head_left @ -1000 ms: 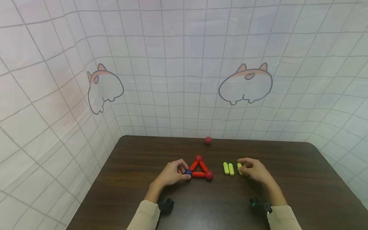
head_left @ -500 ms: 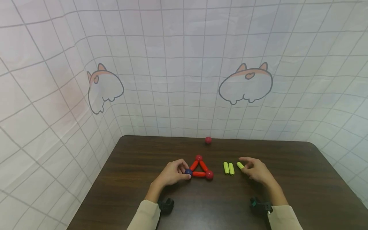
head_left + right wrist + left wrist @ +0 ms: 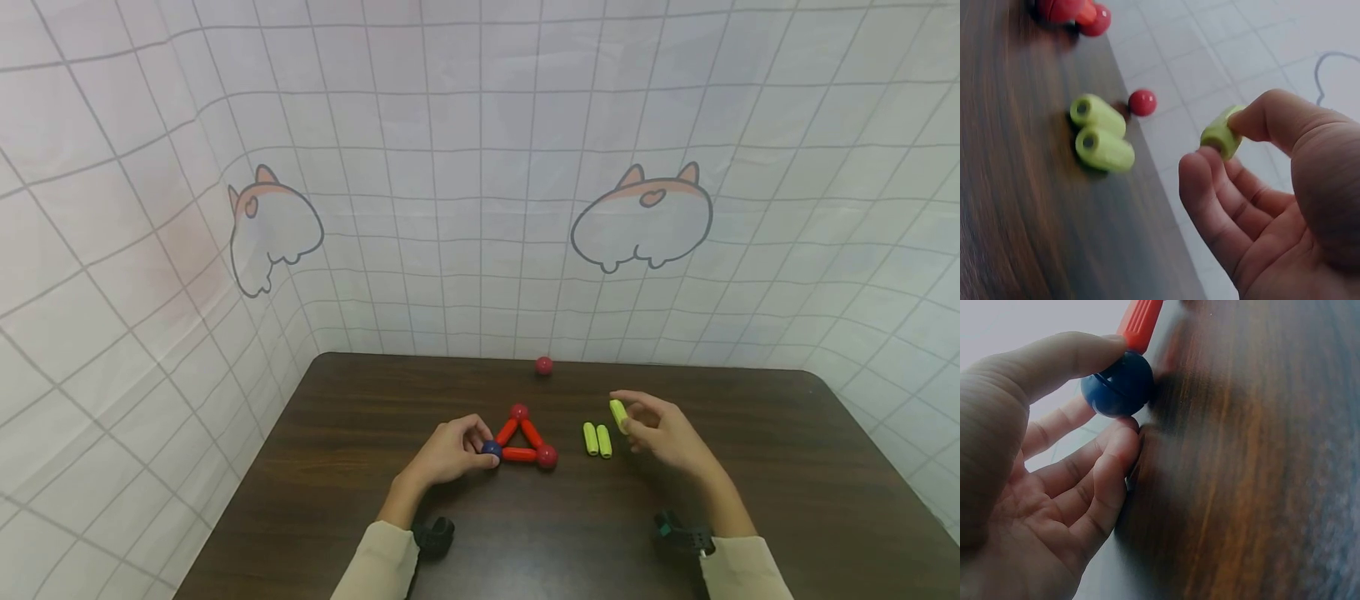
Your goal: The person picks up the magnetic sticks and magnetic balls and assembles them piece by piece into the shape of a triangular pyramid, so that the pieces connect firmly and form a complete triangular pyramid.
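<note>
Three red rods (image 3: 519,455) and balls at the corners form a flat triangle on the table. My left hand (image 3: 450,452) pinches the blue ball (image 3: 1119,386) at its left corner between thumb and fingers. The other two corners are red balls (image 3: 547,457). To the right, my right hand (image 3: 667,433) holds a yellow-green rod (image 3: 1221,134) by thumb and fingers, raised above the table. Two more yellow-green rods (image 3: 597,440) lie side by side on the table, left of that hand; dark round ends show in the right wrist view.
A loose red ball (image 3: 543,366) sits near the back edge of the dark wooden table (image 3: 360,392). White cloth with a grid pattern (image 3: 480,250) hangs behind and along the sides.
My right hand has tilted the yellow-green rod and lifted it off the table, moving up and slightly left. The left hand stays on the blue ball.
</note>
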The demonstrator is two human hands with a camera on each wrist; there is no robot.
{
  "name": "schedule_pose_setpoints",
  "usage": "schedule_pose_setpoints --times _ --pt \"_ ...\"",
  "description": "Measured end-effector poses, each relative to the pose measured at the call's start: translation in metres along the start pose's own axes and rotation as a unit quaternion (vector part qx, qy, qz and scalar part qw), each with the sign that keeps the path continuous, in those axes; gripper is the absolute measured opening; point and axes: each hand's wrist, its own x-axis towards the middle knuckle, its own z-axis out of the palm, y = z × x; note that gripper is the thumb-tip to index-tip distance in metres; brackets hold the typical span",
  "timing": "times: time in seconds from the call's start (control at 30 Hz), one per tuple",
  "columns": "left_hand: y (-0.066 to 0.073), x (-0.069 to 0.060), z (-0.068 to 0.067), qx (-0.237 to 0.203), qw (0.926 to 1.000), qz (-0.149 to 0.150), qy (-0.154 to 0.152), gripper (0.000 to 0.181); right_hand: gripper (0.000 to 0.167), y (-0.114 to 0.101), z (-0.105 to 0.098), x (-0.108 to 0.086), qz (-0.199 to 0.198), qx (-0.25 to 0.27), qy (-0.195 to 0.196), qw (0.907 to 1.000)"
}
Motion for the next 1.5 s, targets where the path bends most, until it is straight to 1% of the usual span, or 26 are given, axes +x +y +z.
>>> schedule_pose_setpoints --times 0.07,0.2,0.37,0.6,0.7,0.9,1.13,1.37,1.5 --pt "0.0 0.0 0.0 0.0 1.0 0.0 -0.001 0.026 0.044 -0.005 0.004 0.002 -0.01 0.011 0.001 0.9999" --pt "-0.001 0.001 0.0 0.0 1.0 -0.002 -0.001 0.027 0.041 -0.013 0.013 0.005 -0.025 0.017 0.003 0.9995" --pt "0.0 0.001 0.0 -0.001 1.0 -0.004 -0.001 0.027 0.039 -0.021 0.027 0.009 -0.024 0.017 0.01 0.9995" --pt "-0.001 0.0 0.0 0.001 1.0 -0.005 0.0 0.027 0.039 -0.029 0.051 0.013 -0.051 0.015 0.012 0.9985" --pt "-0.001 0.0 0.0 0.001 1.0 -0.008 -0.001 0.027 0.038 -0.032 0.06 0.013 -0.055 0.014 0.007 0.9984" --pt "0.0 0.0 0.0 0.0 0.9999 -0.012 -0.003 0.027 0.036 -0.034 0.072 0.014 -0.072 0.004 0.0 0.9974" --pt "0.001 -0.001 -0.001 -0.006 1.0 -0.007 -0.002 0.027 0.035 -0.034 0.085 0.016 -0.084 -0.007 -0.01 0.9964" --pt "0.001 0.0 0.0 -0.005 1.0 -0.008 -0.001 0.027 0.036 -0.032 0.094 0.016 -0.094 -0.004 0.005 0.9956" --pt "0.001 0.0 0.0 -0.004 1.0 -0.007 0.0 0.028 0.036 -0.029 0.099 0.016 -0.093 -0.005 0.003 0.9957"
